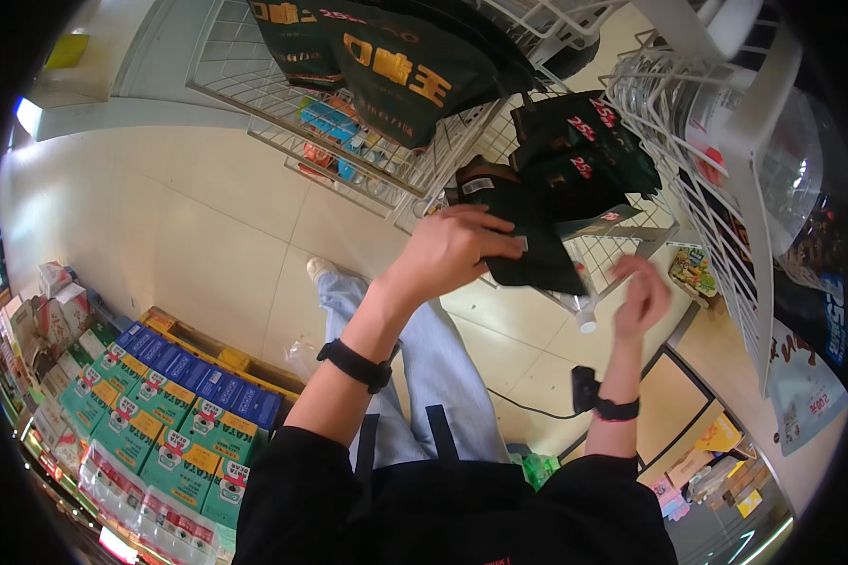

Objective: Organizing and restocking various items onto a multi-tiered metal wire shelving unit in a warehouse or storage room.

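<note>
A flat dark green-black packet with a small white label lies in the grasp of my left hand, whose fingers spread over its upper face. The packet hangs over the front of a white wire basket. Behind it, more dark packets with red-and-white print lean together in that basket. My right hand, blurred, is just off the basket's near right corner. Its fingers are loosely bent and I see nothing in them. A clear plastic bottle with a white cap shows below the packet, between my hands.
Large dark bags with gold lettering fill a wire basket at upper left. On the right, a white wire rack holds clear plastic containers. Green cartons are stacked at lower left. A black cable runs near my right wrist.
</note>
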A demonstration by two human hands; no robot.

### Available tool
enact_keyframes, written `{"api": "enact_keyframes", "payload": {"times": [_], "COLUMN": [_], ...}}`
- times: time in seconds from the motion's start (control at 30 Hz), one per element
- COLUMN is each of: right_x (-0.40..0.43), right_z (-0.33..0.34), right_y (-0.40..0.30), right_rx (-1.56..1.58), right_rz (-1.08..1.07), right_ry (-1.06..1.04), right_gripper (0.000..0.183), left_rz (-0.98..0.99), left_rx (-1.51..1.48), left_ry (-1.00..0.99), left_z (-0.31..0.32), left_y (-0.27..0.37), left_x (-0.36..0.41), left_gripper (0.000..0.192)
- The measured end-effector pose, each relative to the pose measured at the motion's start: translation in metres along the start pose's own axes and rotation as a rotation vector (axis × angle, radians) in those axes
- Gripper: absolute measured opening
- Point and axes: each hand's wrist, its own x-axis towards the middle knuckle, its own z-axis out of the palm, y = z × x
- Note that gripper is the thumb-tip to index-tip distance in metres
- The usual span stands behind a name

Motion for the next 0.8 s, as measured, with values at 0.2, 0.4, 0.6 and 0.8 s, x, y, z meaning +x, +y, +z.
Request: {"api": "enact_keyframes", "payload": {"times": [0.2, 0.4, 0.6, 0.8], "right_x": [0.055, 0.085, 0.072, 0.06], "right_z": [-0.019, -0.017, -0.001, -0.018], "right_y": [0.066, 0.089, 0.084, 0.099], "right_rx": [-0.681, -0.414, -0.384, -0.691], "right_rz": [0.088, 0.46, 0.663, 0.565], "right_ry": [-0.114, -0.542, -0.32, -0.438], "right_gripper": [0.027, 0.036, 0.037, 0.068], "left_rz": [0.16, 0.234, 0.288, 0.302], "left_rx": [-0.144, -0.082, -0.067, -0.089], "left_ry": [0.029, 0.033, -0.013, -0.068], "left_z": [-0.003, -0.027, -0.023, -0.017], "left_y": [0.046, 0.095, 0.117, 0.118], "left_x": [-0.025, -0.035, -0.046, -0.054], "left_gripper": [0.034, 0.016, 0.015, 0.017]}}
